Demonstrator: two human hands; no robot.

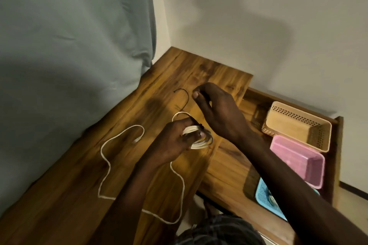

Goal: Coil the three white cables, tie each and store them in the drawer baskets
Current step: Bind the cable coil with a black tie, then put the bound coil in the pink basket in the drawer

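Right forearm crosses over open drawer (336, 145); right hand (217, 109) above desk (69, 195), fingers (196, 95) pinching black tie (184, 97) end. Left hand (173, 145) grips coiled white cable (201, 141), fingers curled round bundle, tie wrapped at coil. Loose white cable (105, 157) snakes across desk, near left forearm. Drawer holds beige basket (296, 125), pink basket (298, 161), blue basket (266, 201); something small inside blue one, unclear what.

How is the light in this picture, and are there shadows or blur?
Head view: dim warm light; large soft shadows on the white wall; wide-angle bending at the edges; the right hand slightly blurred; the coiled white cable in the left hand reasonably sharp.
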